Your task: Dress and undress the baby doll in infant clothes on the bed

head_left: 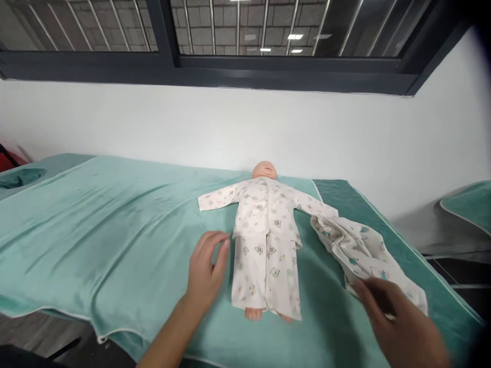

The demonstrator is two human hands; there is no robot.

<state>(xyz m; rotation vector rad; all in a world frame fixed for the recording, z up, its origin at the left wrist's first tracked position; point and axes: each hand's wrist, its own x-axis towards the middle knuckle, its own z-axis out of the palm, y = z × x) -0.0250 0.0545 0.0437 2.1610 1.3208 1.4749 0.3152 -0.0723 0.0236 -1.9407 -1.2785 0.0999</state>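
A baby doll [264,169] lies on its back, dressed in a white long-sleeved top [264,204] and white trousers [264,271] with small printed animals. The sleeves are spread out to both sides, and the feet show below the trouser hems. My left hand [209,263] hovers beside the left trouser leg, fingers bent and thumb apart, holding nothing. To the right of the doll lies a crumpled white printed cloth garment [372,250], its upper end touching the sleeve. My right hand [402,319] is at its lower edge, thumb and finger pinched together there; the other fingers are partly hidden.
A green cover [126,230] with wrinkles spreads over the table under the doll. Behind stands a white wall [172,122] below a dark-framed window [287,69] with bars. Another green-covered surface [471,204] is at the far right.
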